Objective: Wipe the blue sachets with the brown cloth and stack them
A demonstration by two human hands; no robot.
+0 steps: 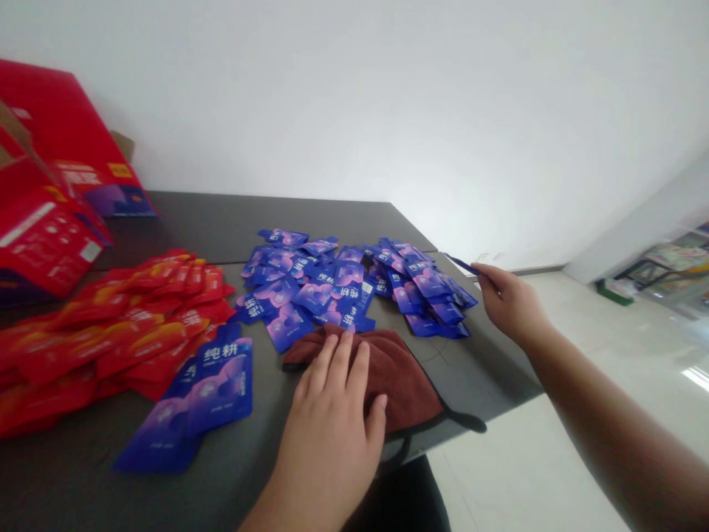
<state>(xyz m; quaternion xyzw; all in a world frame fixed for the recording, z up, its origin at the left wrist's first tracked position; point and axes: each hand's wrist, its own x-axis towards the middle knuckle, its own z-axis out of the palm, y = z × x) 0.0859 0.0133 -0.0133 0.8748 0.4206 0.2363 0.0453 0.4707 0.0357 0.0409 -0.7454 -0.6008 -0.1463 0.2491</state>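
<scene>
Head view: low in the middle of the frame the left hand (332, 414) lies flat, palm down and fingers spread, on a brown-red cloth (399, 369) at the near edge of the dark table (221, 214); it grips nothing. At centre right the right hand (509, 303) pinches a single blue sachet (461, 264) between thumb and fingertips. The sachet is seen edge-on, lifted just past the right end of the heap of blue sachets (343, 284) that fills the centre. A pair of blue sachets (199, 399) lies apart at lower left, beside a spread of red sachets (127, 325); red boxes (49, 192) stand at upper left.

The pinch looks light and sits at one end of the sachet, close to the table's right edge, so the sachet could slip and fall to the floor (554, 458). The cloth overhangs the near edge and could slide off if the flat palm drags it. The heap's right fringe could be swept over by the forearm.
</scene>
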